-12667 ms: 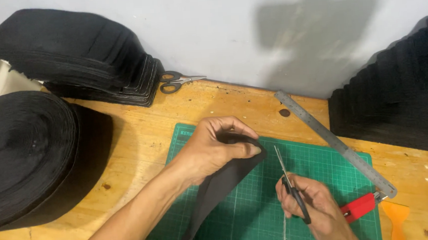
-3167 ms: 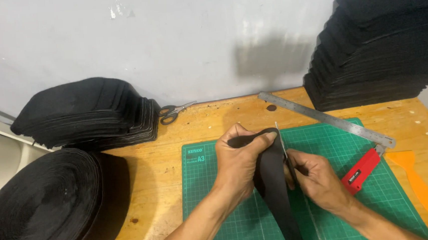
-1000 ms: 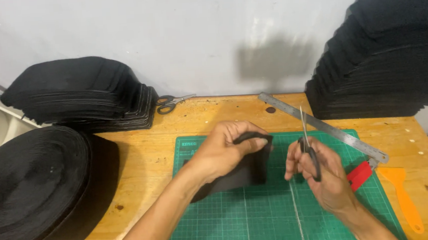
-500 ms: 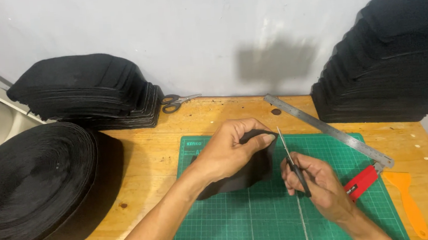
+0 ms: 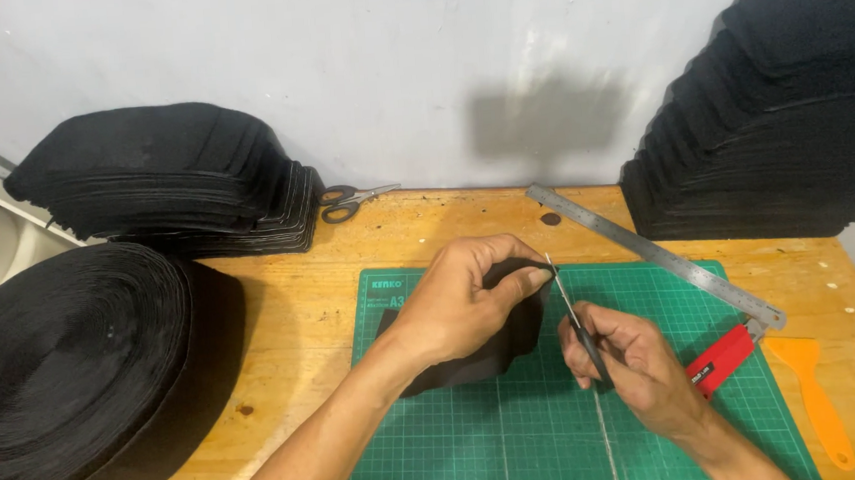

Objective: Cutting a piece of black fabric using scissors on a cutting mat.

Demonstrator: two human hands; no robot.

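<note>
My left hand (image 5: 464, 303) pinches a folded piece of black strap (image 5: 475, 352) over the green cutting mat (image 5: 523, 454). My right hand (image 5: 628, 356) grips a pair of scissors (image 5: 574, 320) with black handles. Their thin blades point up and away, right beside the strap's folded edge near my left fingertips. Whether the blades touch the strap is unclear. Both forearms reach in from the bottom of the view.
A big roll of black webbing (image 5: 66, 376) lies at the left. Stacks of cut black pieces sit at the back left (image 5: 163, 183) and back right (image 5: 780, 115). A second pair of scissors (image 5: 350, 201), steel ruler (image 5: 649, 250), red cutter (image 5: 719, 360) and orange scraper (image 5: 809, 394) lie around the wooden table (image 5: 292, 310).
Over the last second my right hand came down and left, bringing the scissors from upright to the strap's edge. The left hand kept its hold on the folded piece.
</note>
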